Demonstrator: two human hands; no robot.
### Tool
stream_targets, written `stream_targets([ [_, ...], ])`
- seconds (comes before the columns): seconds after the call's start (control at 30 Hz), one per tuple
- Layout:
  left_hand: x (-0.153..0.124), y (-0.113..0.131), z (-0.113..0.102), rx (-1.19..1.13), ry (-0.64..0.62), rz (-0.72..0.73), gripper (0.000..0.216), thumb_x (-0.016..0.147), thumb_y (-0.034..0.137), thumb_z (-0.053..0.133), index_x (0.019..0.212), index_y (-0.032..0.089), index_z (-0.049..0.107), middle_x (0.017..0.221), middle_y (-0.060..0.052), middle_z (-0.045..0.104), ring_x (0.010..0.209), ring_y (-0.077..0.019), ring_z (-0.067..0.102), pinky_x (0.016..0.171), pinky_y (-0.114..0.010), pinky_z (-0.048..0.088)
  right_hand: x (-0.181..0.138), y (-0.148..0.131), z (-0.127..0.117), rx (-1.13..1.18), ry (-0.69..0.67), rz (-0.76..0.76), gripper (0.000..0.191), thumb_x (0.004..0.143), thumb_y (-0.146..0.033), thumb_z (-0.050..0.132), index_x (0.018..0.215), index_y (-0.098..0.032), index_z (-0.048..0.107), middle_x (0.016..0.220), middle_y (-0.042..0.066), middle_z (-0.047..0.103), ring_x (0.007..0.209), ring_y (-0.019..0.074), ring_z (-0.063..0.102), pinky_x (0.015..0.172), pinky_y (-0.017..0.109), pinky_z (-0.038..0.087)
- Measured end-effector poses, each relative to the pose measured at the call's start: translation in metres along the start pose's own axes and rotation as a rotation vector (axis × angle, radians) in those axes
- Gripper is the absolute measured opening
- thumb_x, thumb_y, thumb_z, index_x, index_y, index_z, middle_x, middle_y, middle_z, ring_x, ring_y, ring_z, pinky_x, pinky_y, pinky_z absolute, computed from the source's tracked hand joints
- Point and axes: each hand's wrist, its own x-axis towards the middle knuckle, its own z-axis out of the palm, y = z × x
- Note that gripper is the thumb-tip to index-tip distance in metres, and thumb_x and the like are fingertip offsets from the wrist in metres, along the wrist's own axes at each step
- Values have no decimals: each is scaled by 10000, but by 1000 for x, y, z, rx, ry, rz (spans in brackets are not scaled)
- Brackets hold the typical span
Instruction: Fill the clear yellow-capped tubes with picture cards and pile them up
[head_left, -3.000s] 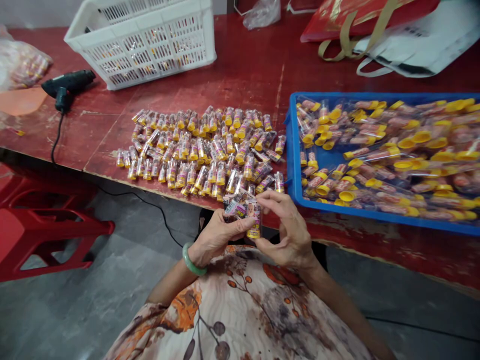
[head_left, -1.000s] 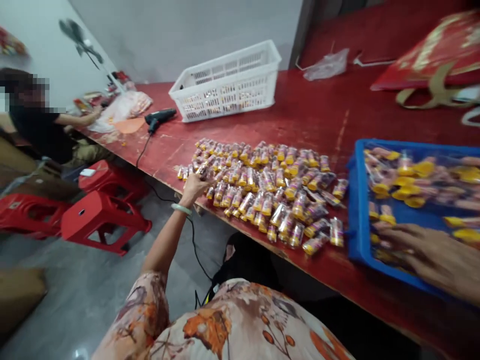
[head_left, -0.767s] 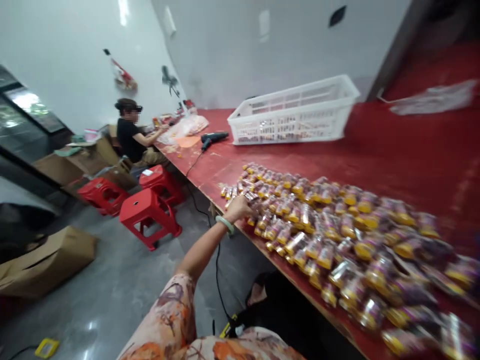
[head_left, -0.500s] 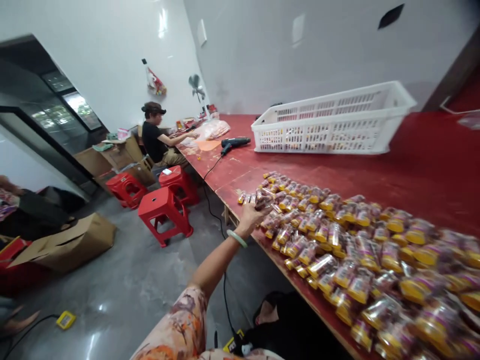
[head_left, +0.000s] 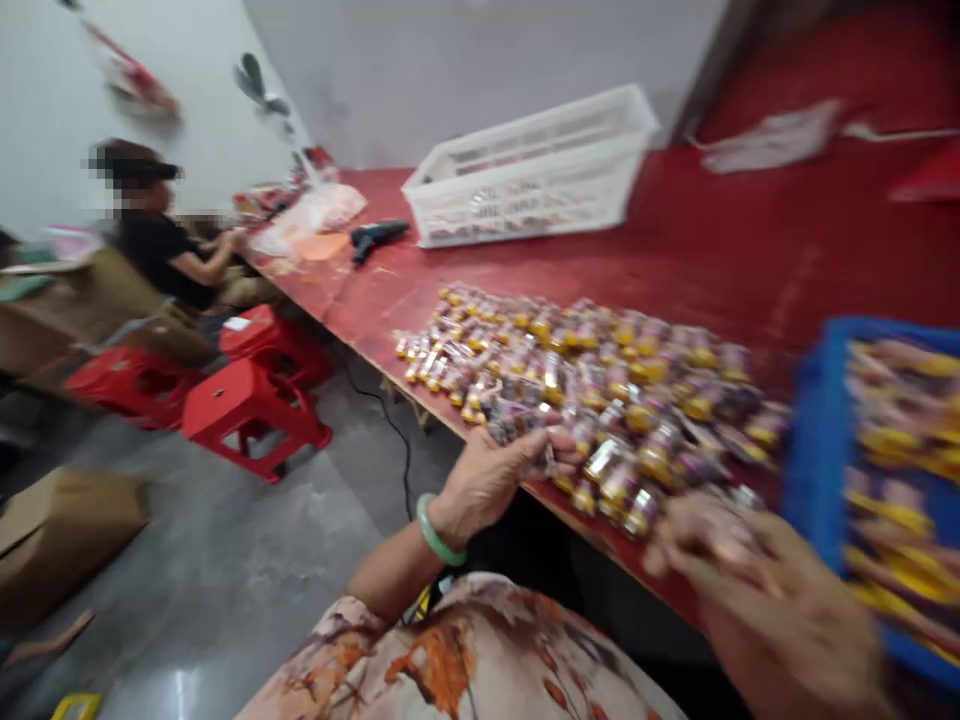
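Observation:
Small clear-wrapped packs [head_left: 551,375] with yellow ends and purple marks lie in a broad layer along the near edge of the red table [head_left: 757,255]. At the edge of that layer, my left hand [head_left: 487,475], with a pale green bangle at the wrist, has its fingers closed on one shiny wrapped pack [head_left: 551,460]. My right hand [head_left: 765,590] is at the right end of the layer, close to a blue crate [head_left: 814,430] holding more yellow-ended packs. Motion smears its fingers, so its grip is unclear.
A white slotted basket [head_left: 525,205] stands at the back of the table. Left of it lies a dark heat gun [head_left: 377,235]. Red stools [head_left: 251,410] and a cardboard box [head_left: 71,525] are on the floor. Another person [head_left: 169,240] sits at the table's far end.
My view has turned right, bringing the blue crate and my right hand into sight. The left hand has drawn back from the far end of the packs toward me.

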Motion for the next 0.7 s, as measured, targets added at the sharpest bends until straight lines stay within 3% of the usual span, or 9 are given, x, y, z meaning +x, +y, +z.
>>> stream_targets([
  [0.07,3,-11,6,18,17,-14,347,656,306,831,921,116,713,731,-51,706,663,-164,659,675,-291,522,-6,2,1,-13,62,91,247,712,-272,796,807,-220,574,827,53,650,730,200,658,571,315,558],
  [0.17,5,-27,14,31,30,-44,310,590,238,870,839,129,721,781,-42,726,690,-157,662,722,-300,530,-7,2,10,-66,171,170,303,689,-252,799,843,-203,542,978,64,678,891,205,674,737,323,575],
  [0.27,4,-42,22,11,24,-85,315,563,186,877,840,145,733,859,-37,741,735,-151,667,749,-286,527,-6,0,19,-141,236,211,291,681,-258,792,828,-190,550,876,33,680,767,158,668,664,269,567],
  [0.4,3,-53,29,10,41,-139,318,561,196,879,844,142,744,817,-30,741,702,-142,663,718,-265,524,-5,5,19,-207,313,267,276,642,-250,790,772,-190,554,655,-41,588,532,95,555,480,203,485],
  [0.53,4,-55,33,8,27,-197,316,606,225,860,881,127,739,871,-54,748,722,-155,679,737,-281,549,-4,16,11,-109,350,337,293,617,-245,785,753,-192,530,628,-50,568,526,97,544,474,205,468],
  [0.7,8,-56,33,49,65,-255,376,565,218,879,891,116,722,843,-60,747,669,-163,685,623,-262,574,-4,20,-1,15,360,367,324,627,-256,800,761,-192,512,675,-42,582,579,100,559,537,220,481],
])
